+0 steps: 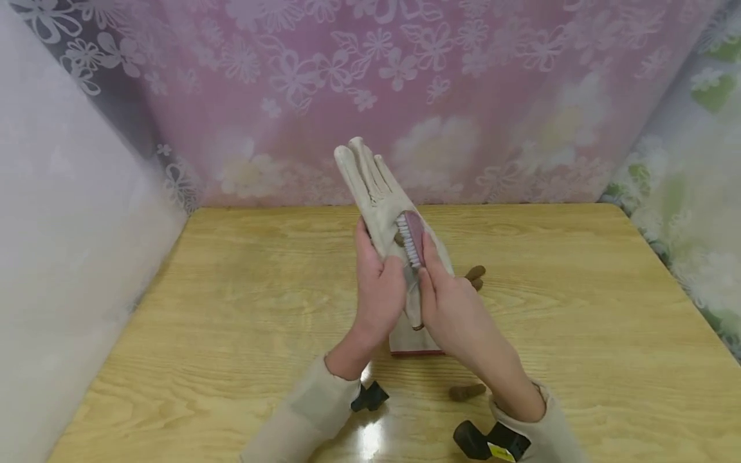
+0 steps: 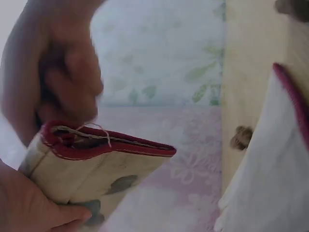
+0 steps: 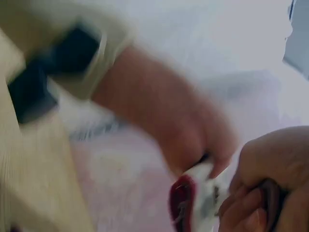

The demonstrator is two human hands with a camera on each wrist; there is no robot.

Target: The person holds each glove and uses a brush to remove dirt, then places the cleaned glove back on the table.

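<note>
A pale work glove is held up over the table, its fingers pointing away and its palm side up. My left hand grips it along the left edge, thumb on top. In the left wrist view its red-hemmed cuff gapes, with a loose thread and dark stains below. My right hand holds a scrub brush with a mauve back, white bristles against the glove's palm. A brown mark shows beside the bristles. A second pale glove lies on the table underneath, partly hidden.
Brown lumpy pieces lie on the wooden table right of the gloves, and another brown piece is nearer me. A pink floral curtain hangs behind the table. Black camera mounts sit at my wrists.
</note>
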